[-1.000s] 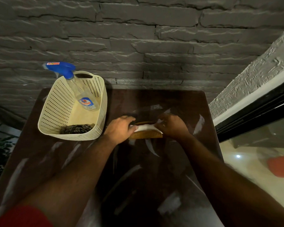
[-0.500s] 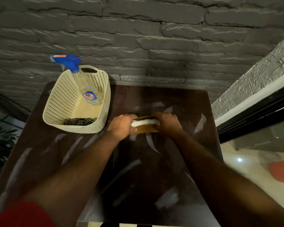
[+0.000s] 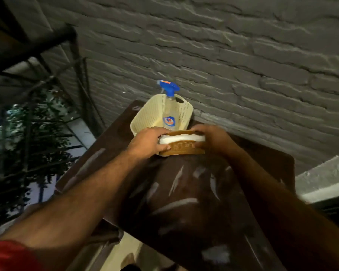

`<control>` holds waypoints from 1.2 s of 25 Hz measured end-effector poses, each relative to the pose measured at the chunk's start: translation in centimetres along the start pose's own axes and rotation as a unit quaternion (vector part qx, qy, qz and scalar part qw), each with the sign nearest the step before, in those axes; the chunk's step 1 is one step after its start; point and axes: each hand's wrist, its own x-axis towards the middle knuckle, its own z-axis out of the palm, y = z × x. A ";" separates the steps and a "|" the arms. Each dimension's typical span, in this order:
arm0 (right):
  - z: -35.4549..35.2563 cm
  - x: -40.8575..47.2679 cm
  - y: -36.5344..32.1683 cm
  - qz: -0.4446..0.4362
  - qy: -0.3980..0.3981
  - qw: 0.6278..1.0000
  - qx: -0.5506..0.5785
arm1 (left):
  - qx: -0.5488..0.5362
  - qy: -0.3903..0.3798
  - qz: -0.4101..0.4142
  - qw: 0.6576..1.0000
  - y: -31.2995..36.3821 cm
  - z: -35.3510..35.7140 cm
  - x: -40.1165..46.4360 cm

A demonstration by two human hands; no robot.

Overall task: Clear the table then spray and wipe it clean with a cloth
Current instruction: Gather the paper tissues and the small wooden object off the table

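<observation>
A dim grey stone-faced wall (image 3: 233,61) backs a dark brown counter (image 3: 194,202), its glossy top streaked with pale smears, in this view from a head-worn camera. At the counter's far corner, close against the wall, stands a cream perforated basket (image 3: 145,116), and leaning inside it is a clear spray bottle (image 3: 169,114) with a blue trigger head and a blue-and-orange label. Just in front of that basket, a person grips a small brown woven tray (image 3: 182,148) with both hands: the left hand (image 3: 147,142) closes on its left end, thumb across the front and fingers (image 3: 164,132) curled over the rim, while the right hand (image 3: 213,138) clamps the right end in the same way. A stack of white folded material (image 3: 182,138), either paper napkins or cloth, fills the tray and shows as a bright band between the two hands. Whether the tray rests on the counter or is raised just above it cannot be told from this angle; its near edge overlaps the rim of the cream basket. Both bare forearms reach in from the lower corners, and a red sleeve (image 3: 10,255) shows at the lower left. Beyond the counter's left edge, dark metal railings (image 3: 33,61) and leafy plants (image 3: 29,133) stand in shadow, and at the right a pale ledge (image 3: 321,180) juts out beneath the wall.
</observation>
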 end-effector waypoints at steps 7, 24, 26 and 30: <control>3.8 5.8 -19.5 -0.142 0.006 0.989 -0.032 | 0.047 0.114 -0.111 0.986 -12.6 -10.5 -11.7; 49.6 0.6 -45.7 -0.378 -0.239 0.885 -0.129 | -0.072 0.127 -0.487 0.861 -39.8 4.8 -51.1; 53.0 0.6 -44.8 -0.367 -0.249 0.882 -0.158 | -0.086 0.130 -0.497 0.853 -41.2 7.4 -51.0; 57.0 1.8 -44.4 -0.365 -0.273 0.868 -0.195 | -0.097 0.145 -0.507 0.844 -44.0 10.3 -50.8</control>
